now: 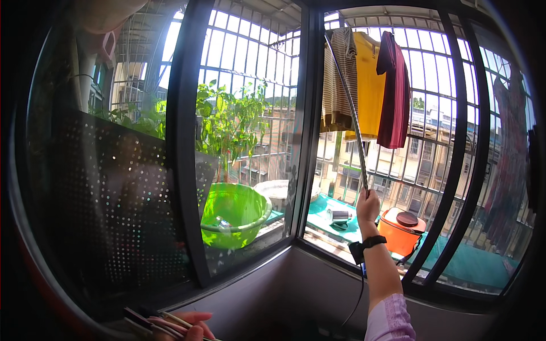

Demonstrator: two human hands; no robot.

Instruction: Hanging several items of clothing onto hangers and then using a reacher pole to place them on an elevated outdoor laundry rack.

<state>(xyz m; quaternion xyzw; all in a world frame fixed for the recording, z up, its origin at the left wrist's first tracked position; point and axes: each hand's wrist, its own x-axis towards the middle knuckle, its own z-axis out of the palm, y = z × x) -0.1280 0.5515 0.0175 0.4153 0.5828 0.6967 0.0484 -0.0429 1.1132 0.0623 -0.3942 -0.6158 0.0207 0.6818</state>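
My right hand (369,206) reaches through the open window and grips the lower end of a long thin pole (355,111). The pole slants up to the left, and its tip overlaps the top of a striped shirt (338,85); whether they touch I cannot tell. Beside that shirt hang a yellow shirt (369,81) and a dark red and pink garment (394,102). Low in the view, my left hand (194,328) holds a bundle of slim pieces (160,322) that look like clothes hangers, partly cut off by the picture's edge.
Dark window frames (311,128) stand around my right arm. Behind glass are a green basin (239,213) and a leafy potted plant (226,119). Outside, an orange bucket (399,232) and a metal can (339,215) rest by the barred cage (426,76). A cable hangs from my right wrist strap (369,246).
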